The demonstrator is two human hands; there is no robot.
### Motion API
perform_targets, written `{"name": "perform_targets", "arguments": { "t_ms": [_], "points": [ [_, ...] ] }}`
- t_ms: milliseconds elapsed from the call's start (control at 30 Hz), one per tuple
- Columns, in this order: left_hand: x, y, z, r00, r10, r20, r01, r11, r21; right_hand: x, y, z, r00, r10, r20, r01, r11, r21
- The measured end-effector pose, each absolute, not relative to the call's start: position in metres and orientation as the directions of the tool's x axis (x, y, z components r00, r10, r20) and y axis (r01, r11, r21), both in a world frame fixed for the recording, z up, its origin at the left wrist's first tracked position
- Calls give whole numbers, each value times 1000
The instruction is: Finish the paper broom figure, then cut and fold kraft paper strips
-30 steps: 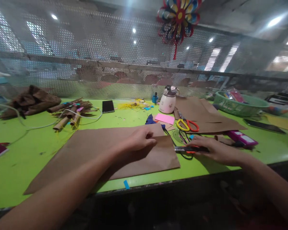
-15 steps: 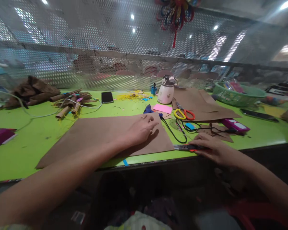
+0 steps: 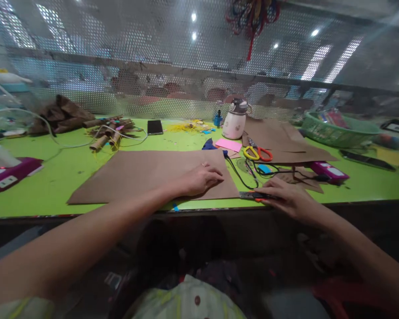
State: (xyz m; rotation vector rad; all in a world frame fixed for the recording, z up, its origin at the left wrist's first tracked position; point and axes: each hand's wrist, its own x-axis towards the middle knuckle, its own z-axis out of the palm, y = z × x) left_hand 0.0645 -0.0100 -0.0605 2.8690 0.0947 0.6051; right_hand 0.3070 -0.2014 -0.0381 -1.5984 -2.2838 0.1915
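A sheet of brown kraft paper [image 3: 146, 170], apparently folded, lies along the front of the green table [image 3: 63, 177]. My left hand [image 3: 202, 179] rests on its right part, fingers stretched out and slightly bent, holding nothing. In my right hand [image 3: 286, 195] is a box cutter [image 3: 252, 195], black and orange, held low over the table's front edge. Its blade end points left and meets the paper's lower right corner. Just behind my right hand lie a black cord [image 3: 238, 175] and scissors [image 3: 252, 153] with yellow and orange handles.
Behind the paper stand a white bottle [image 3: 234, 123] and a phone [image 3: 154, 127]. More brown paper [image 3: 282, 144] and a green basket [image 3: 342, 133] lie right. Purple power strips [image 3: 9, 175] sit at both sides. Rolled brown tubes [image 3: 101, 141] lie at back left.
The camera view has shifted, showing more of the table's left side. My left hand's fingers have come down flatter on the paper. The box cutter stays at the paper's corner.
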Motion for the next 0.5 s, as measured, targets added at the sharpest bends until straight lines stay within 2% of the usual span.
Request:
{"name": "perform_targets", "arguments": {
  "t_ms": [200,400,500],
  "points": [
    [65,-10,-61,918,117,378,39,-978,205,311,-210,-39,-294,938,185,878,342,-335],
    [65,-10,-60,922,121,369,41,-975,216,323,-220,-47,-253,938,237,903,316,-290],
    [64,-11,-59,922,110,370,37,-979,200,321,-217,-46,-260,945,197,895,313,-318]
  ]
}}
